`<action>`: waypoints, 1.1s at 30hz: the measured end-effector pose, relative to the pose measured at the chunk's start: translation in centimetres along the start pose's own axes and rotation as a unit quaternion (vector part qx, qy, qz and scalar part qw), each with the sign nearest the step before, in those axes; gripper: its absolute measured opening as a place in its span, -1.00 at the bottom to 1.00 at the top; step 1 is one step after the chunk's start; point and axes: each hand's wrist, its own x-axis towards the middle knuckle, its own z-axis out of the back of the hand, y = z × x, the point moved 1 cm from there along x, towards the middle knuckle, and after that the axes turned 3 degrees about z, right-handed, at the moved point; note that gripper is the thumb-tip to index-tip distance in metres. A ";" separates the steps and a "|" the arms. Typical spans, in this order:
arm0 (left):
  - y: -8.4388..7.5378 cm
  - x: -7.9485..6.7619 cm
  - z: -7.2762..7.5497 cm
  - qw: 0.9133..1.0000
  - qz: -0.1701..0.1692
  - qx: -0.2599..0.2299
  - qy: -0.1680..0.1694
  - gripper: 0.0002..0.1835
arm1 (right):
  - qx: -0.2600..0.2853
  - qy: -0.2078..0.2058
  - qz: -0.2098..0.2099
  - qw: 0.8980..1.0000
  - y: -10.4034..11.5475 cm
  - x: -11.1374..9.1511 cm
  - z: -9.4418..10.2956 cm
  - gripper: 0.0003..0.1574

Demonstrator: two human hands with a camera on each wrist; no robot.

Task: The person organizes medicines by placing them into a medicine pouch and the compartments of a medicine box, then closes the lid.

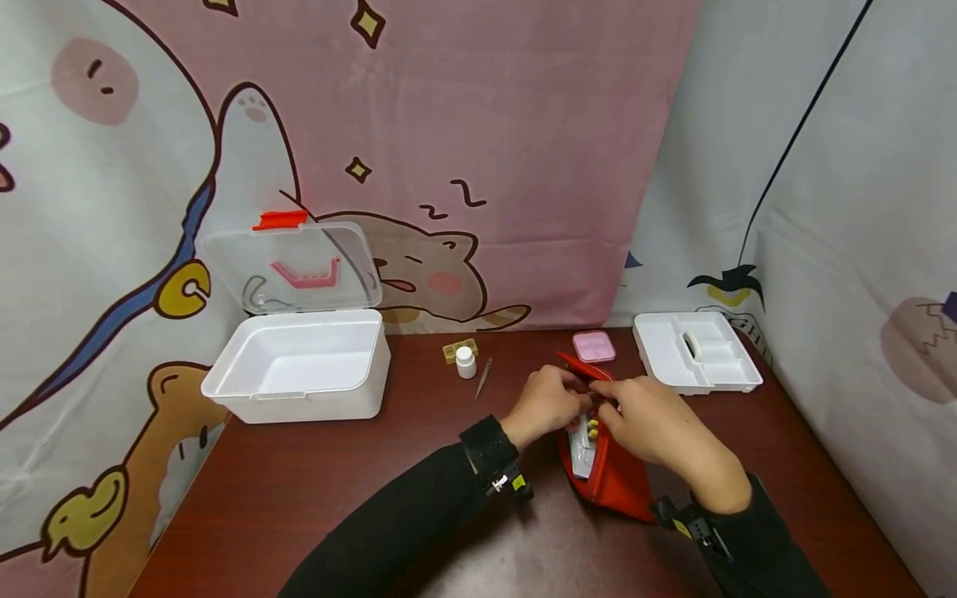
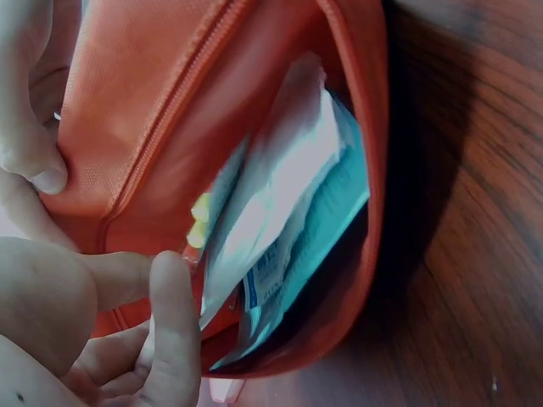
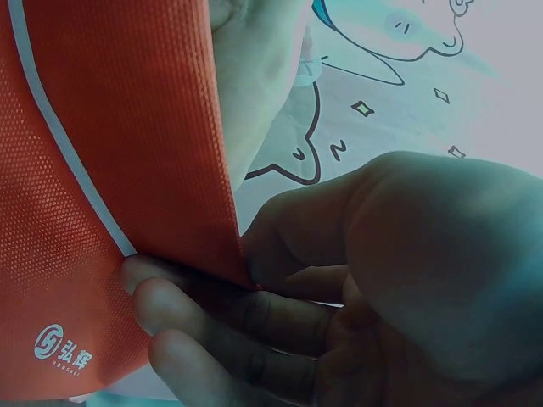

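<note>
An unzipped red pouch (image 1: 622,477) with a white stripe and printed logo lies on the table. My right hand (image 1: 658,419) grips its fabric edge, thumb on one side and fingers on the other. At the far end of the pouch's mouth is my left hand (image 1: 549,403), its thumb and forefinger tips meeting in the left wrist view. Whether anything is between those tips is hidden. Beside them sits a pack with yellow pieces (image 2: 200,222). A whitish packet (image 2: 271,186) and a teal packet (image 2: 339,191) stand inside the pouch.
Left stands a white box (image 1: 314,407) with its clear lid (image 1: 351,249) raised. Near the middle are a white bottle (image 1: 465,363), a small yellow case (image 1: 451,349) and tweezers (image 1: 483,378). A pink case (image 1: 594,347) and a white divided tray (image 1: 661,365) are farther right.
</note>
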 end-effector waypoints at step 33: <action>2.4 0.4 11.1 0.963 -0.098 0.217 -0.127 -0.73 | 0.005 0.010 -0.021 1.000 0.1 0.0 -0.1 -0.48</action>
